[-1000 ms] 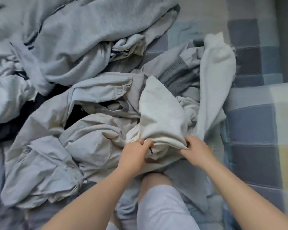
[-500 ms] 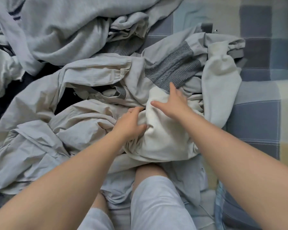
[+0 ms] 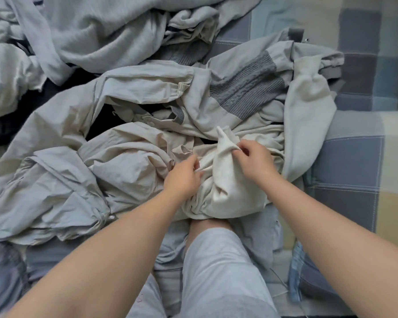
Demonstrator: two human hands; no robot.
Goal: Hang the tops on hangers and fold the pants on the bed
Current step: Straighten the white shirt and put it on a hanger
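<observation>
A crumpled cream garment (image 3: 228, 184) lies bunched in front of my knee on the bed, one long part of it running up the right side. My left hand (image 3: 182, 177) grips its gathered cloth at the left. My right hand (image 3: 253, 157) pinches a raised fold of the same garment just right of that. Under and behind it lies a beige top with grey knit panels (image 3: 246, 88). A wrinkled pale beige garment (image 3: 62, 171) spreads to the left. No hanger is in view.
A large light grey sweatshirt (image 3: 97, 33) covers the top left, with dark clothing (image 3: 55, 92) beneath it. The checked blue and cream bedcover (image 3: 354, 161) shows at the right. My knee in grey shorts (image 3: 218, 271) is at the bottom centre.
The cream garment has been bunched down from its raised peak. My right hand moved up over it with fingers spread, then came back and pinched a fold; my left hand kept its grip.
</observation>
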